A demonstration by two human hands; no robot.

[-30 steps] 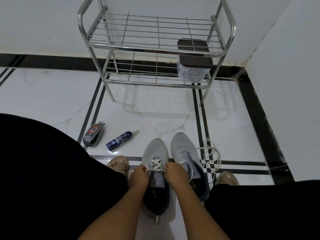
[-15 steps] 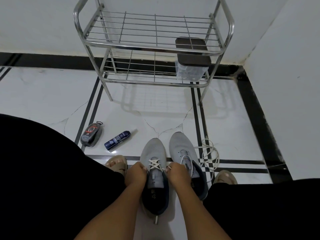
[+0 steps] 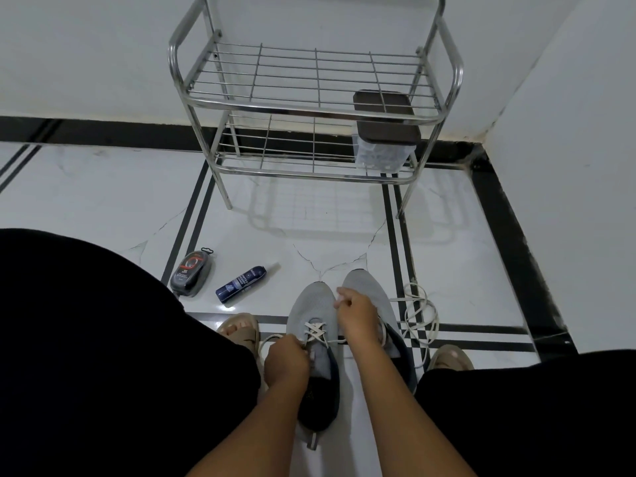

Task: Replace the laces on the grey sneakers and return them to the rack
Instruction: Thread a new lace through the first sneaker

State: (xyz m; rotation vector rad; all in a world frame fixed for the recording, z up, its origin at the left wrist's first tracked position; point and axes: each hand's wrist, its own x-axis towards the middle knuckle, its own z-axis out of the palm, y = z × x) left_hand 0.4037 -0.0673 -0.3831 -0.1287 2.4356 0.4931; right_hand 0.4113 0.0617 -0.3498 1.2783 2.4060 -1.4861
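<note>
Mid-lacing on the floor: right hand [image 3: 358, 313], lifted since a moment ago, draws the white lace [image 3: 318, 333] toward 12 o'clock, pinching its end; left hand [image 3: 287, 359] grips the left grey sneaker [image 3: 311, 308]. Next eyelet due; rack [image 3: 309, 108] waits at 12 o'clock.

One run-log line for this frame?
lacing left sneaker | left hand grips lace | right hand pulls lace end | rack without sneakers

Right hand lifts away from the laces

The right hand [image 3: 358, 316] rises over the toe of the grey mesh sneaker [image 3: 315, 333], drawing the white lace [image 3: 335, 341] taut; the left hand [image 3: 286, 361] drops lower.
</note>
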